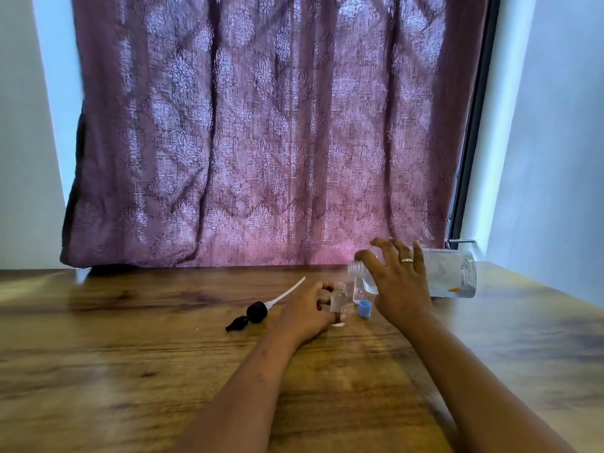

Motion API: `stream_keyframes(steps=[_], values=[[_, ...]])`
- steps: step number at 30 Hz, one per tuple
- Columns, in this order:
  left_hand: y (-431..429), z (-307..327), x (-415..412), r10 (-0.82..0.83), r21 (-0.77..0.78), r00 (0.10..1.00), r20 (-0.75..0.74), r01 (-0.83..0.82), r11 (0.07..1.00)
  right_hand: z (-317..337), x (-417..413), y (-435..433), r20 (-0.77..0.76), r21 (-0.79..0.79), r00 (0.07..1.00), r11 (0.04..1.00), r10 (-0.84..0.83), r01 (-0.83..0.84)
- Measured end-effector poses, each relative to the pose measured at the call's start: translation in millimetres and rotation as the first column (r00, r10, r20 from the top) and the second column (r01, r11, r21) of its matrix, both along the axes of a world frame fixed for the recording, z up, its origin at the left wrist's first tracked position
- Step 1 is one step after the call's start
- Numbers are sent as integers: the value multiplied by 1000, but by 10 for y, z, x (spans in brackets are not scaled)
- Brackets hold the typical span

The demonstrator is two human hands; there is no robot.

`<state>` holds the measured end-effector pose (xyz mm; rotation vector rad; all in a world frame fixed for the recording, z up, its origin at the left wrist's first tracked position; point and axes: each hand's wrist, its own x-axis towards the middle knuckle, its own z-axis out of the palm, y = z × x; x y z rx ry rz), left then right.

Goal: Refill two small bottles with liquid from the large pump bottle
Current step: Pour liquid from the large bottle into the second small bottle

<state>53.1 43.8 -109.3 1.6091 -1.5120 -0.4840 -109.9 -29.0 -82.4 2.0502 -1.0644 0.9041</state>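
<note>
My right hand (397,282) grips the large clear bottle (451,273), tipped on its side with its open threaded neck (356,267) pointing left, above the small bottles. My left hand (307,310) holds a small clear bottle (339,297) upright on the wooden table (163,338). A second small bottle (358,291) with a red-edged label stands just behind and to the right, partly hidden by my right hand. The black pump head (253,317) with its long white tube lies on the table to the left. A blue cap (365,309) stands beside the small bottles.
A small white cap (338,324) lies by my left thumb. A patterned purple curtain (261,142) hangs behind the table's far edge. White walls stand at both sides, and a dark window frame (470,152) runs down at the right.
</note>
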Motion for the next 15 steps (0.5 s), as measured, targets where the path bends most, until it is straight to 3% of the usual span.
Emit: stream_keyframes(steps=[11,15], values=[[-27,-13,21,17,41,999,-41,-16,999,17,-4,13,17,-4,1000,1000,14,-14],[-25,-18,28,16,45,1000,-26,-15,999,120,-38,63,138,19,989,998,60,-63]])
